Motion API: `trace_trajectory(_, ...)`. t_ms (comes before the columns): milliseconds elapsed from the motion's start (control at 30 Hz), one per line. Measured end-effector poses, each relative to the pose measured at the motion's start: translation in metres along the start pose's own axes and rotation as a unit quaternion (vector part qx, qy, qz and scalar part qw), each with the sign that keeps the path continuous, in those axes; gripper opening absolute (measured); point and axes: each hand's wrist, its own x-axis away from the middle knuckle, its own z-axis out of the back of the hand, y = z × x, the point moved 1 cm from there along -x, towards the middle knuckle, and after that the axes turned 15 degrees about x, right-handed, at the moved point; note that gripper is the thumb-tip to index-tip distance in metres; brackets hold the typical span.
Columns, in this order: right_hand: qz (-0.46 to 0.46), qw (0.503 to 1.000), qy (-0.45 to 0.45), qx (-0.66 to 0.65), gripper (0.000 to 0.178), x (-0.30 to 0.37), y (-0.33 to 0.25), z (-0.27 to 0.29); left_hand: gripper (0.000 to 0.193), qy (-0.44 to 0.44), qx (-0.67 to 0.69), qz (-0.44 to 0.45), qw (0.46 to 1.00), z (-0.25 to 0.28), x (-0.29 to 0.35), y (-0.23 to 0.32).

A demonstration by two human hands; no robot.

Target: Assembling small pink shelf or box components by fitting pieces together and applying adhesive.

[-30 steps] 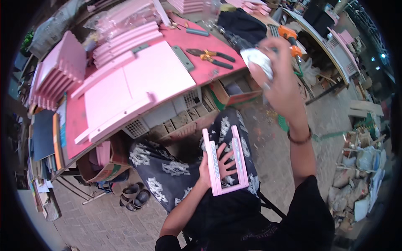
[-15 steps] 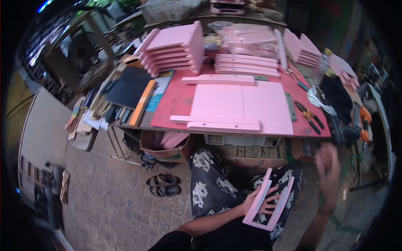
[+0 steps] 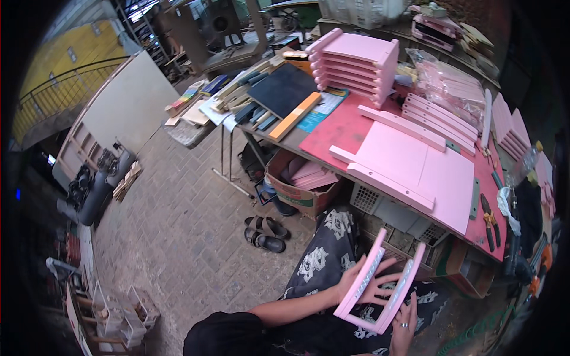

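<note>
A pink three-sided frame (image 3: 363, 322), with two long rails joined by a short crosspiece, is held tilted above my lap. My left hand (image 3: 371, 283) reaches through it from the left, the palm against the left rail and the fingers spread behind toward the right rail. My right hand (image 3: 405, 326), with a ring on one finger, is closed on the lower outer side of the right rail; its thumb is hidden. Printed lettering runs along the inner faces of both rails. On the table ahead lie flat pink panels (image 3: 442, 169) and a pink rail with holes (image 3: 392, 187).
The red-topped table (image 3: 332, 133) carries stacked pink shelf-like pieces (image 3: 356, 59), an orange bar (image 3: 295, 115) and pliers (image 3: 491, 222). Below stand a cardboard box (image 3: 303, 199) and a crate (image 3: 365, 199). Sandals (image 3: 264, 234) lie on the paving, left of my legs.
My right hand has come down from the right of the table to the frame's right rail. My left hand still holds the frame. The view has swung left.
</note>
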Motion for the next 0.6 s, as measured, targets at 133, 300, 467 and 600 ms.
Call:
trace_trajectory(133,0.105,0.992,0.033,0.063,0.053,-0.020,-0.050,-0.031,0.081,-0.060,-0.028,-0.083,0.994,-0.035,0.013,0.022)
trace_trajectory(300,0.172,0.982,0.071,0.045,0.054,-0.075,-0.071,-0.042,0.081,-0.073,-0.173,-0.264,0.946,-0.085,0.055,0.052)
trace_trajectory(467,0.147,0.969,0.195,-0.045,0.045,-0.119,-0.045,-0.025,0.073,-0.093,-0.195,-0.330,0.919,-0.094,0.082,0.081)
trace_trajectory(600,0.089,0.966,0.240,-0.046,0.047,-0.158,-0.024,0.005,0.068,-0.121,-0.216,-0.258,0.934,-0.093,0.071,0.075)
